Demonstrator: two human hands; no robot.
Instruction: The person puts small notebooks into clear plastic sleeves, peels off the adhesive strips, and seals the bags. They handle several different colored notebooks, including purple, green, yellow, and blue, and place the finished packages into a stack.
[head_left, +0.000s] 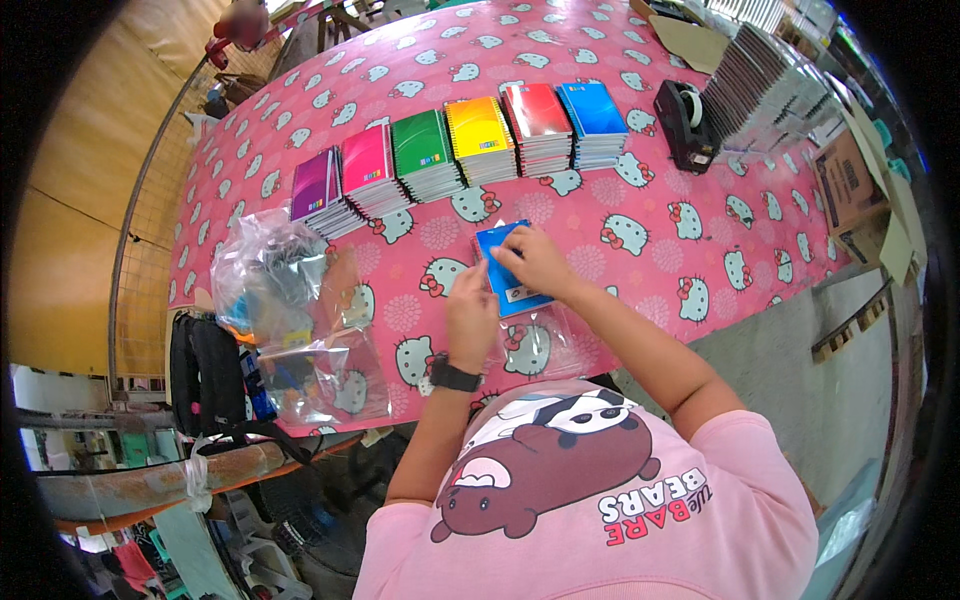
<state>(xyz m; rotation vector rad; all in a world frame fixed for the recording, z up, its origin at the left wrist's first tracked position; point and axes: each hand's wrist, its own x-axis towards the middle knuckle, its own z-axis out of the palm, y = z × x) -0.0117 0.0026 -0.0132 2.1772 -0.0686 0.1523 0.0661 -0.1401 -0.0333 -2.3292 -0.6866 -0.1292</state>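
A small blue spiral notebook (510, 300) lies in front of me, partly covered by my hands. Clear plastic (550, 345) shows at its near end, and how much of the notebook is inside it I cannot tell. My left hand (472, 318), with a black watch on its wrist, grips the notebook's left edge with closed fingers. From the right, my right hand (542, 264) reaches across the cover, its bent fingers closed on the upper part. Beyond stand stacks of notebooks: purple (316, 184), pink (367, 160), green (422, 142), yellow (479, 127), red (537, 110) and blue (597, 107).
Loose clear plastic bags (320, 350) lie at the left table edge. A black tape dispenser (686, 125) stands at the right, beside tall piles of wrapped notebooks (765, 95). A cardboard box (850, 190) is at the right edge. A black backpack (207, 370) sits at the left.
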